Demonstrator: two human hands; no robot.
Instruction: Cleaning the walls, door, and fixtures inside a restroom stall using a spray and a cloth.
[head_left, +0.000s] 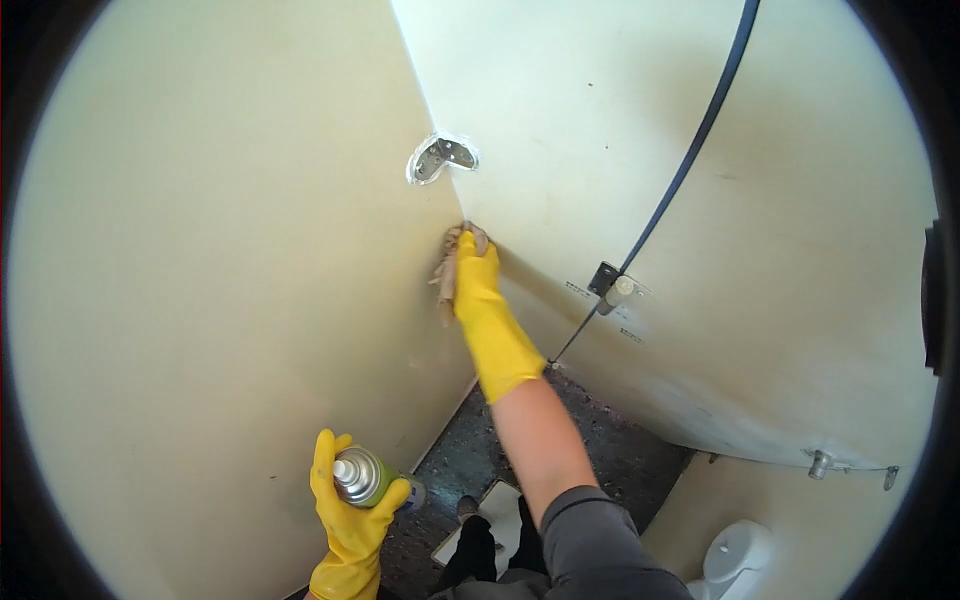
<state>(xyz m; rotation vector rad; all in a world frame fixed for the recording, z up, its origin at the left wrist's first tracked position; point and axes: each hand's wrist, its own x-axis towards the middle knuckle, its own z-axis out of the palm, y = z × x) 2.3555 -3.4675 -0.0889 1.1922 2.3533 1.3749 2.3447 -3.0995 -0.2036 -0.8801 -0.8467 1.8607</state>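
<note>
My right hand (474, 251), in a yellow rubber glove, presses a crumpled brownish cloth (448, 281) into the corner where two cream panels meet. Just above it, a metal corner bracket (442, 156) with a white rim joins the left panel (262, 225) and the right panel (540, 150). My left hand (349, 510), gloved in yellow too, holds a green and silver aerosol can (367, 476) low in front of the left panel. The can's white nozzle faces up towards the camera.
A metal latch (616, 294) sits by the dark gap between the right panel and the door. Below are a dark floor (615, 442) and a white board (501, 517) under my legs. A white toilet roll dispenser (739, 551) is at lower right.
</note>
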